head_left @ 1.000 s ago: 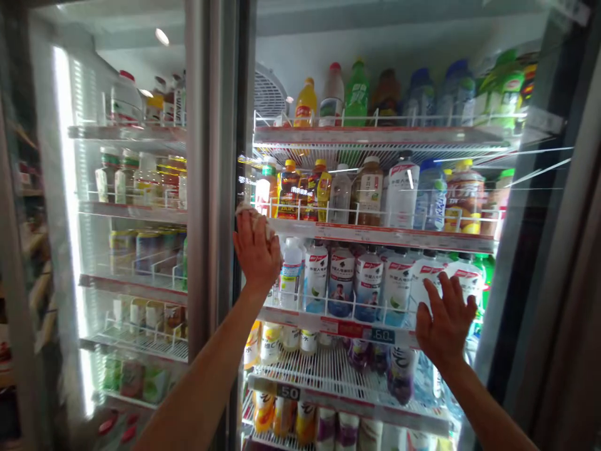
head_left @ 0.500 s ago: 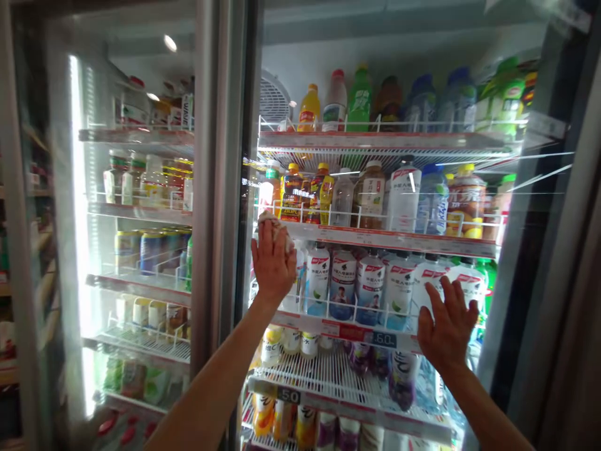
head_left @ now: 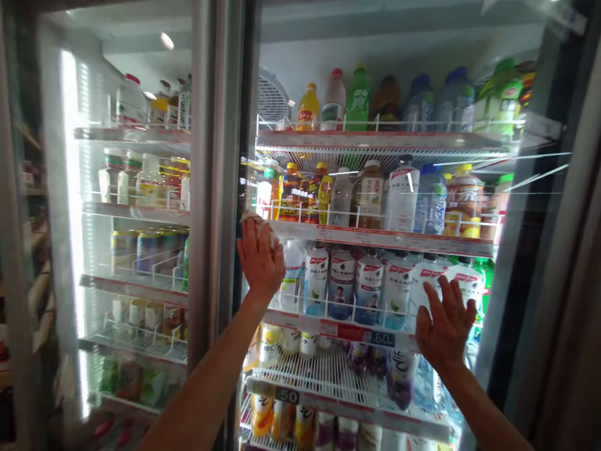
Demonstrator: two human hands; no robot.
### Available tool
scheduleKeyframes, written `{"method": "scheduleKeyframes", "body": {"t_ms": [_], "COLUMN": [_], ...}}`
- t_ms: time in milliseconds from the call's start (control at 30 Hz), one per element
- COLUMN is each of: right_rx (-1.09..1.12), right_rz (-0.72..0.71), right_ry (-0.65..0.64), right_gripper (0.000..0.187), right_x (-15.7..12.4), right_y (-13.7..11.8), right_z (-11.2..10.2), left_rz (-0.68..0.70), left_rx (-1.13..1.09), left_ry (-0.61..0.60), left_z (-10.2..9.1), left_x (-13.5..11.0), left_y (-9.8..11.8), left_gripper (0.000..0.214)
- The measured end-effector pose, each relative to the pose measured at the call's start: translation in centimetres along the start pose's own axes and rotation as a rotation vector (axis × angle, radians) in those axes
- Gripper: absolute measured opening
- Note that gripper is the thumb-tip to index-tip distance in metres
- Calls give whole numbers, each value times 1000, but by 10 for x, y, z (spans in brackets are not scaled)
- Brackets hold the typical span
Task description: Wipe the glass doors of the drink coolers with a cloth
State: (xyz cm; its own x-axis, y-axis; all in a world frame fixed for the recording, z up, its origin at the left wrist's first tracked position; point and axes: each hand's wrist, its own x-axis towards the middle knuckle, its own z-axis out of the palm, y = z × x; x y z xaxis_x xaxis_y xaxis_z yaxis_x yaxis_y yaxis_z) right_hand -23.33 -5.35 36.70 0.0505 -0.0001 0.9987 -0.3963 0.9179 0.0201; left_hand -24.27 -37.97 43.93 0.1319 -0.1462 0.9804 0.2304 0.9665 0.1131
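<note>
The cloth (head_left: 248, 217) is pale, whitish-beige and crumpled, and only its upper part shows; it lies at nine o'clock, just beside the middle of the view, under the fingers of the left hand (head_left: 260, 260). This hand is open and flat, with the fingers almost straight over the cloth, near the left edge of the glass door (head_left: 328, 37). The right hand (head_left: 445, 324), at four o'clock, is open too, with spread and slightly bent fingers; I cannot tell whether it touches the glass.

Behind the glass, the fridge (head_left: 422, 44) carries drinks on wire shelves (head_left: 323, 373). On the top shelf, an orange bottle (head_left: 307, 108) stands at twelve o'clock and a green bottle (head_left: 358, 99) at one o'clock. Bottles with white labels (head_left: 369, 285) stand in a row between the two hands, and a purple bottle (head_left: 401, 379) is at five o'clock. The other fridge (head_left: 141, 28), at nine o'clock, holds bottles and also cans (head_left: 149, 250).

The glass reflects thin white lines (head_left: 539, 175) between two and three o'clock. A grey metal post (head_left: 206, 188) divides the fridges, and a price tag (head_left: 382, 338) is at about five o'clock. Far out at nine o'clock, the room is dark and blurred
</note>
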Motion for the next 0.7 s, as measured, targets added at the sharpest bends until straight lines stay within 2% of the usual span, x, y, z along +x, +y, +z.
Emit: {"method": "scheduleKeyframes", "body": {"t_ms": [33, 100, 267, 333, 367, 433, 533, 600, 633, 700], "right_rx": [-2, -4, -4, -6, -7, -11, -21, -23, -24, -23], "right_rz": [1, 6, 6, 4, 2, -17, -43, -43, -37, -25], "right_ry": [4, 8, 3, -5, -10, -18, -25, -18, -14, -8], "right_gripper": [46, 47, 49, 48, 48, 47, 47, 46, 46, 47], "right_x": [0, 0, 0, 0, 0, 1, 2, 2, 1, -1], "right_y": [0, -1, 0, 1, 2, 3, 3, 3, 4, 5], "right_z": [0, 1, 1, 0, 0, -2, -2, -1, -1, 0], "left_rz": [-47, -11, 452, 565, 572, 483, 196, -15, -69, -51], "left_rx": [-3, -36, -171, -192, -185, -143, -56, -27, -27, -49], "left_ry": [6, 2, -151, -189, -181, -120, -3, 23, 24, 11], "left_z": [0, 3, 17, 20, 19, 15, 6, 2, 1, 3], "left_x": [3, -1, -38, -43, -41, -30, -3, 9, 11, 6], "left_y": [-4, 8, 100, 117, 116, 91, 28, -4, -11, -2], "left_gripper": [50, 52, 49, 47, 46, 45, 46, 47, 48, 51]}}
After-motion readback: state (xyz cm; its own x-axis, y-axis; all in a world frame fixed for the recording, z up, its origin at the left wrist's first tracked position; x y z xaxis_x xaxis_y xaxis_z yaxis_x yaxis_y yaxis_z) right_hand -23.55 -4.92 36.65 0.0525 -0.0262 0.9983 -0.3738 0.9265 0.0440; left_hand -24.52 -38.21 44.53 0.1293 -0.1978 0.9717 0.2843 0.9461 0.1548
